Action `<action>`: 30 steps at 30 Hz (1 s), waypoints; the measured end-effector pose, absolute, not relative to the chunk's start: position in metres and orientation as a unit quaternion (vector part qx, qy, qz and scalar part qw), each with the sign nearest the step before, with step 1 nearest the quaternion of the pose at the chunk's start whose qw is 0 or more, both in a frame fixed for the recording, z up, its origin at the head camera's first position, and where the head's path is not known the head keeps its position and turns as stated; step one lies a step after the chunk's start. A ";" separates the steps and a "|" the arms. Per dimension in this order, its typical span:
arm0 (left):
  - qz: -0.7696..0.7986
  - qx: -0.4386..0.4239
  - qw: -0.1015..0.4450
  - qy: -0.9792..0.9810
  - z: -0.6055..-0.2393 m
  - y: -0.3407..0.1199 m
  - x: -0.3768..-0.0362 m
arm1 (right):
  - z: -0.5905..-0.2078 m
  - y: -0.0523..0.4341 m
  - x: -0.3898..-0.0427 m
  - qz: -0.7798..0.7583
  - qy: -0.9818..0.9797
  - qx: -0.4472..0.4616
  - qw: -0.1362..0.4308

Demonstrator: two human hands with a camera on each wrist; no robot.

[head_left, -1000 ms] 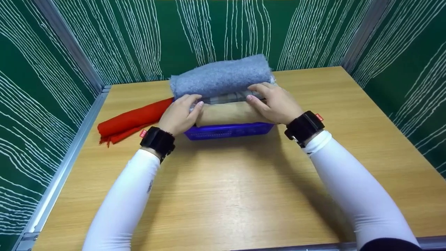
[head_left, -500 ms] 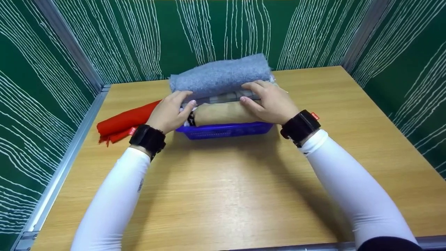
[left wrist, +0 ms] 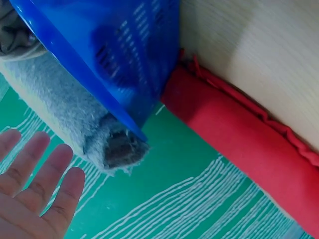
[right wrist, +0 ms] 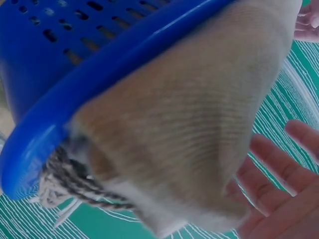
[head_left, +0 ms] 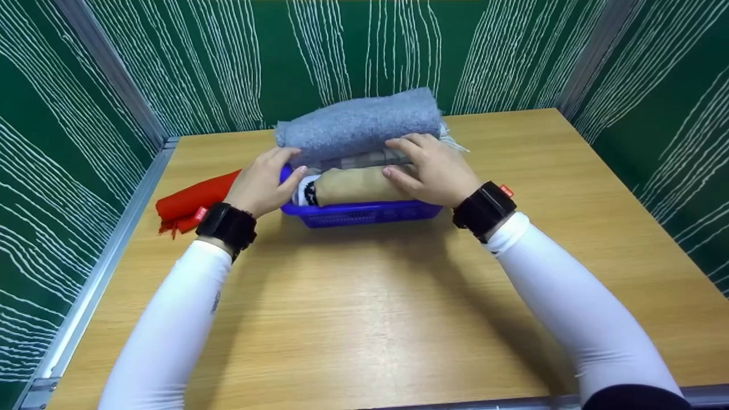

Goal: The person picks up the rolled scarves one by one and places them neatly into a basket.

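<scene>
A purple-blue plastic basket [head_left: 370, 215] holds rolled cloths. In front lies a beige cloth roll [head_left: 356, 186], its left end showing a white part with a black pattern. Behind it come a plaid cloth [head_left: 353, 161] and a thick grey woolly roll [head_left: 364, 126] on top. My left hand [head_left: 261, 181] is spread over the basket's left end; in the left wrist view its fingers are straight, with nothing between them. My right hand [head_left: 435, 171] lies over the right end of the beige roll, fingers loosely extended. Whether it touches the cloth is hard to tell.
A red fringed cloth roll [head_left: 196, 202] lies on the wooden table [head_left: 364, 319] left of the basket, partly behind my left hand. White fringe hangs out at the basket's back right. Green walls with white lines [head_left: 387, 51] enclose the table's back and sides.
My left hand has drawn left, away from the beige roll, uncovering its white and black end and the basket's left rim. My right hand has shifted slightly left. The rolls stay in place.
</scene>
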State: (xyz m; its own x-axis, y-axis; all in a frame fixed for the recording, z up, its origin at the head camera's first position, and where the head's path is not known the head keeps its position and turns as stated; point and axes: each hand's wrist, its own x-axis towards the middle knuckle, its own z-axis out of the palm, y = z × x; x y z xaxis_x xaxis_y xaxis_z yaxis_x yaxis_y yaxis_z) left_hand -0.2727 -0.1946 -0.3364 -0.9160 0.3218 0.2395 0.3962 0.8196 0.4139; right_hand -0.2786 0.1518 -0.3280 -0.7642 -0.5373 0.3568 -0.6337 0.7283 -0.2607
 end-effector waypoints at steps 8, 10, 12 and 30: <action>-0.228 -0.177 0.085 -0.954 -0.334 -0.207 -0.271 | -0.326 0.145 -0.275 0.176 -0.917 0.331 0.135; -0.229 -0.176 0.084 -0.954 -0.334 -0.209 -0.270 | -0.327 0.143 -0.275 0.176 -0.915 0.337 0.136; -0.227 -0.173 0.082 -0.955 -0.334 -0.212 -0.270 | -0.328 0.141 -0.275 0.177 -0.912 0.345 0.133; -0.211 -0.137 0.055 -0.966 -0.332 -0.242 -0.267 | -0.329 0.118 -0.267 0.161 -0.909 0.368 0.111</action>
